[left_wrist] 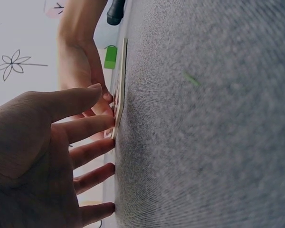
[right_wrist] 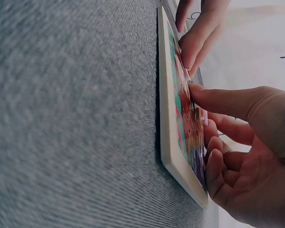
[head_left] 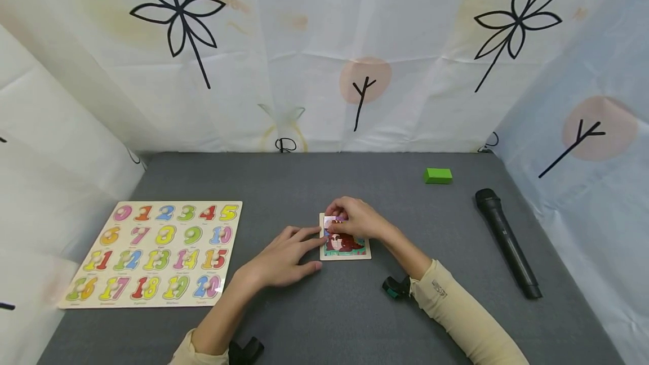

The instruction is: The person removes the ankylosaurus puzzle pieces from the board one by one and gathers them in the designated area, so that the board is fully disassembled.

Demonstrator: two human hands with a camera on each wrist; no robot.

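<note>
A small picture puzzle [head_left: 347, 250] in a pale wooden frame lies flat on the grey table, its picture red-brown, white and teal. My right hand [head_left: 360, 218] reaches over its upper part, pinching a puzzle piece between thumb and index finger; most of the piece is hidden by the fingers. In the right wrist view the thumb of that hand [right_wrist: 261, 142] bears on the picture side. From the left, my left hand [head_left: 284, 258] has its fingers extended, with fingertips at the puzzle's left edge. In the left wrist view the left hand [left_wrist: 52, 137] shows spread fingers, wrapped around nothing.
A number puzzle board [head_left: 169, 255] with several colourful numerals lies on the left. At the far right sit a green block [head_left: 438, 176] and a black microphone [head_left: 509, 244]. White printed cloth [head_left: 416, 32] walls the table at the back and sides.
</note>
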